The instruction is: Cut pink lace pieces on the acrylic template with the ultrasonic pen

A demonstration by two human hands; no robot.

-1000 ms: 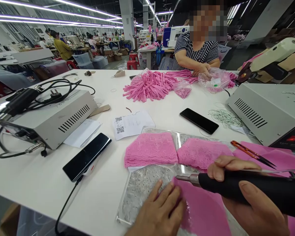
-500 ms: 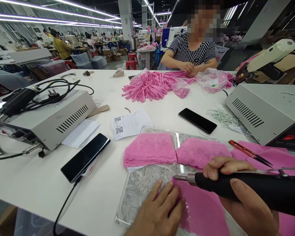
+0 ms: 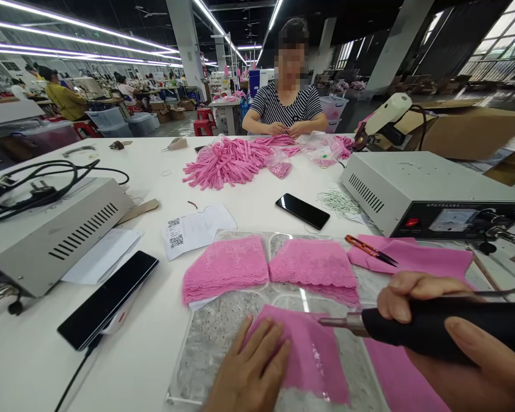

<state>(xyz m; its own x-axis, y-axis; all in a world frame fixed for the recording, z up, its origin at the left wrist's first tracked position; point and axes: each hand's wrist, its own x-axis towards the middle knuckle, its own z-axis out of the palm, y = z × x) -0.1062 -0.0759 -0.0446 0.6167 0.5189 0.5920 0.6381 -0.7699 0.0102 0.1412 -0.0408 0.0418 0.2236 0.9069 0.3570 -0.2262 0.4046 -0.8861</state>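
My right hand (image 3: 446,337) is wrapped round a thick black-handled tool with a slim metal tip (image 3: 412,326). Its tip points left, at the upper right edge of a pink fabric piece (image 3: 309,349); whether it touches is unclear. On the left part of that piece my left hand (image 3: 253,366) lies flat, fingers spread. Under the fabric is a clear-topped, grey-patterned board (image 3: 214,337). Two stacks of pink lace pieces, a left stack (image 3: 227,266) and a right stack (image 3: 313,266), sit along the board's far side.
Orange-handled thread snips (image 3: 369,250) rest on more pink fabric (image 3: 429,257). Grey boxes, one left (image 3: 68,229) and one right (image 3: 412,177), flank the table. Two phones (image 3: 111,297) (image 3: 302,210) and a paper (image 3: 197,226) lie about. Opposite, a person (image 3: 287,109) handles pink strips (image 3: 227,163).
The view has swung right. The tool's tip has gone from the fabric's upper left corner, beside my left fingers, to its upper right. The tool stays in my right hand.
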